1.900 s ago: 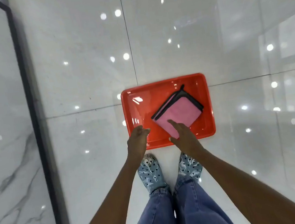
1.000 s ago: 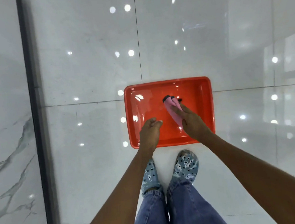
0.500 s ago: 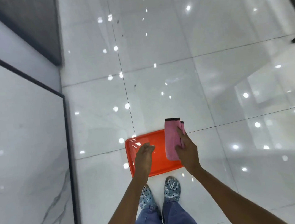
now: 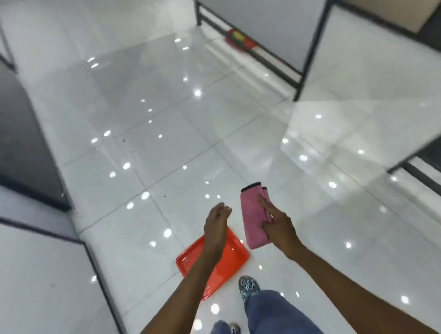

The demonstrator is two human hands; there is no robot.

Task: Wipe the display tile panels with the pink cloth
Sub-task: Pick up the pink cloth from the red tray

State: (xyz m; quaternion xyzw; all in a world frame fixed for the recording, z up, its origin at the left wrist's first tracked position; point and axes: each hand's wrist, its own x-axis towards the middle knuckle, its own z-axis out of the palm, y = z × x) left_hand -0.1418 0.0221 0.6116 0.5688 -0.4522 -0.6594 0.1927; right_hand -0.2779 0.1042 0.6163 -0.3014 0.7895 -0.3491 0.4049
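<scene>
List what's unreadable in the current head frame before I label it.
- Red object by the far panel base: too small and motion-blurred to identify.
- Orange tray: middle hidden by the left forearm.
- Pink cloth: right edge covered by the right hand, grip underneath unseen.
- Left hand: fingers point away, curl unclear.
- Display panels: cut by frame edges, blurred; dirt not visible.
</scene>
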